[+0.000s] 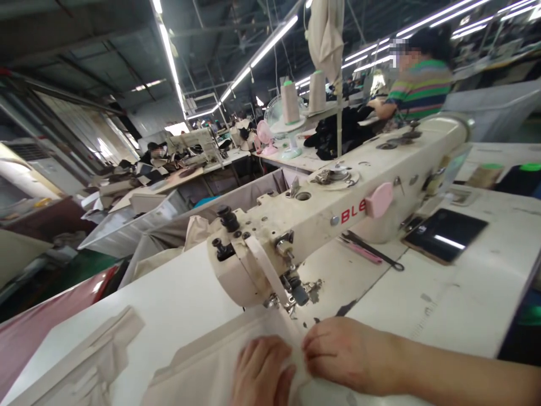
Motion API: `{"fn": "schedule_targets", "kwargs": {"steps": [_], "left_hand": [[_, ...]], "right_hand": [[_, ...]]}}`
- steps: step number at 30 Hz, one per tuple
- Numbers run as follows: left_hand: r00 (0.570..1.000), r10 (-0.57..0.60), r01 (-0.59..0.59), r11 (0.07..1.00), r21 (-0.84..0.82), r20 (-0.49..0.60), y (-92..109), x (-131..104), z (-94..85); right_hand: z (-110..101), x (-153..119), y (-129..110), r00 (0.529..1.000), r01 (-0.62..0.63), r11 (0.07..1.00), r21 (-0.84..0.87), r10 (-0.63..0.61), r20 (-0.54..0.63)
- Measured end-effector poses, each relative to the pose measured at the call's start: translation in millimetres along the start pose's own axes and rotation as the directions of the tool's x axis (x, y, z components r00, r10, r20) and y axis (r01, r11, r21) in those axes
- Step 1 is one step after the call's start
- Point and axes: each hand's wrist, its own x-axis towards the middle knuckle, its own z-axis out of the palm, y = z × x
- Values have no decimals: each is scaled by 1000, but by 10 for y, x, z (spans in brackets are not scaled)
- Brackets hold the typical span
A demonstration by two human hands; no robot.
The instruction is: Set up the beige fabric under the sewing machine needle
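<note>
Tabletop (443, 304) cloth (211, 361) lies pinned under both hands' fingers (310, 347).

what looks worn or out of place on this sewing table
The white table top has chipped, dark patches just right of the cream sewing machine foot. Both hands, left and right, press flat on the cream fabric; nothing spilled.
</note>
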Motion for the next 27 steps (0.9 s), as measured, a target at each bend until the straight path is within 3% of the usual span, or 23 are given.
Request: {"fn": "schedule_targets", "kwargs": {"steps": [3,9,15,21,27], "left_hand": [[997,1,-13,988,153,76,-181,77,-86],[996,-44,38,996,75,79,-385,47,34],[985,-61,52,997,58,162,-470,240,-106],[983,-146,151,988,-39,114,-580,289,-111],[976,-197,199,980,-10,90,-820,286,-42]], "right_hand": [[-41,14,-27,1000,14,1000,9,-14,21],[-78,94,-99,998,-62,998,2,62,23],[-7,195,-23,992,-85,996,12,86,-93],[-7,178,-57,956,-209,975,-70,189,-223],[-30,214,-53,957,-268,960,-82,256,-134]]}}
